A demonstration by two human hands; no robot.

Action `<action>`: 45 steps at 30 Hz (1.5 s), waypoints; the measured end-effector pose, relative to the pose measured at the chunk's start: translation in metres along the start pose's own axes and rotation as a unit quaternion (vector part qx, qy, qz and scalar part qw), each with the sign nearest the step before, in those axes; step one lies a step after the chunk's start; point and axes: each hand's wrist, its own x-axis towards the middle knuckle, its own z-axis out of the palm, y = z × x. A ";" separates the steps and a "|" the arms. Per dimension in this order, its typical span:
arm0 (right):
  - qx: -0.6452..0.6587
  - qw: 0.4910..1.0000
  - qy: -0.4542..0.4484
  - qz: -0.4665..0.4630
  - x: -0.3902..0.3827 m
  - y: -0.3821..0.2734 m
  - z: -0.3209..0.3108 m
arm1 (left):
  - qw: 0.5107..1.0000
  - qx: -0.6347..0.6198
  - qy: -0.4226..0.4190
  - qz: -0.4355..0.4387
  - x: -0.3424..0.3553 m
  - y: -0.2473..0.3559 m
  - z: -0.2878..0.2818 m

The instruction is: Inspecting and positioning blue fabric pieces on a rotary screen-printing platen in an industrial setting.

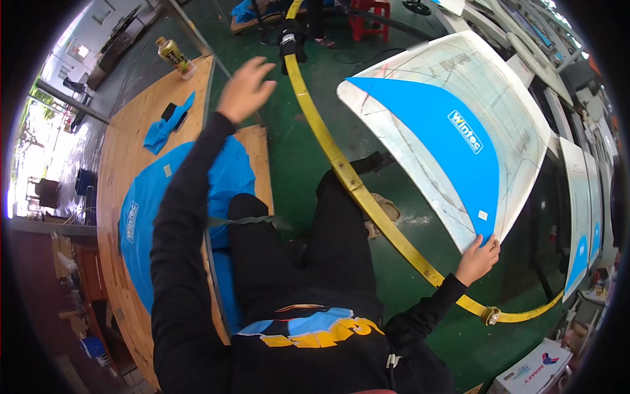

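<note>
A crescent-shaped blue fabric piece [433, 118] with a white print lies along a white board [518, 157] at the right. The fingertips of my right hand [479, 260] close on the narrow lower end of this piece, at the board's near corner. My left hand [246, 90] is up in the air at the upper left, fingers apart and nothing in it. Below my left arm, more blue fabric pieces [147, 223] are piled on a wooden table [115, 164], some hanging over its edge beside my leg.
A curved yellow rail [321, 134] sweeps between me and the board. On the table stand a bottle [174, 58] and a blue cloth with a black item [169, 123]. Further white boards [577, 217] line the right, above a white carton [535, 371]. A red stool [369, 20] is far off.
</note>
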 end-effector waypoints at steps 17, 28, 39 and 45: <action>0.244 0.964 -0.047 0.093 0.014 0.018 -0.007 | 0.985 -0.034 -0.119 -0.123 0.110 0.128 0.186; 0.623 0.781 -0.040 0.031 0.040 -0.088 -0.051 | 0.847 -0.528 -0.036 -0.049 0.109 0.222 0.112; 0.819 0.551 -0.039 -0.152 0.023 -0.217 -0.174 | 0.684 -0.724 0.074 0.049 0.028 0.284 -0.087; 0.880 0.392 -0.218 -0.158 -0.014 -0.246 -0.182 | 0.680 -0.721 0.050 -0.122 -0.082 0.205 -0.160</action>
